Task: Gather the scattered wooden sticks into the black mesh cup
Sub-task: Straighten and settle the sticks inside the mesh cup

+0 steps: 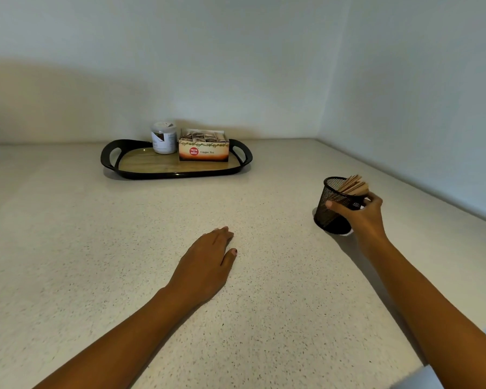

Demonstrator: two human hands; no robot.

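Head view: the right hand (361, 211) wraps around the black mesh cup (334, 206), thumb across the near wall and fingers curled round the far side just under the rim. The cup leans with its mouth tipped away from that hand, toward the tray side, and only part of its base appears to meet the desk (264, 290). The likely reason for the grip is to steady or right the cup so its load does not spill. The wooden sticks (352, 185) stand bundled inside, fanned against the rim on the side nearest the right hand's fingertips, their tops poking above the mesh. They lean that way because the cup is tilted and nothing packs them upright.

The left hand (208, 259) lies palm down on the desk, well apart from the cup and on the other side of the person's body from the right hand. Its fingers are together and loosely extended, the thumb out to the side, and it holds nothing. It seems to rest there as a brace, or as the end of a sweep across the surface. No loose stick is visible beneath it or anywhere around either hand, so the gathering looks close to finished, though something small under the palm cannot be ruled out.

Far beyond the left hand, against the wall, a black-rimmed tray (129, 171) carries a jar (164, 138) and a ginger tea box (204, 148) side by side, touching or nearly so. They sit clear of the working area and play no part in the task.
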